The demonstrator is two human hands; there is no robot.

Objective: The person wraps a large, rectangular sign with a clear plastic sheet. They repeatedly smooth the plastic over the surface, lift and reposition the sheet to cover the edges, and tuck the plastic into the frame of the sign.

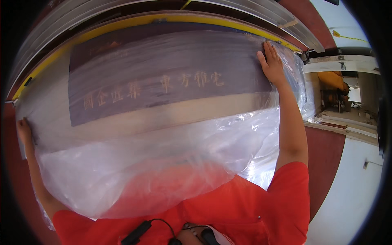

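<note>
A clear plastic sheet [102,175] spreads over a wide, pale board and bulges loosely toward my red-sleeved arms. Through it shows a dark purple-grey panel [171,65] with gold lettering. My right hand [272,65] lies flat on the sheet near the panel's right end, fingers stretched out. At the far left, my left hand [24,130] is closed at the sheet's edge and seems to pinch it; the fingertips are partly hidden. Wrinkled, shiny folds of plastic gather below and beside my right arm.
A yellow strip [204,19] runs along the board's far edge, with grey metal rails [261,12] beyond it. At right, an opening [347,94] in the white wall [359,183] shows orange equipment. A dark cable with a small black device [136,232] hangs on my chest.
</note>
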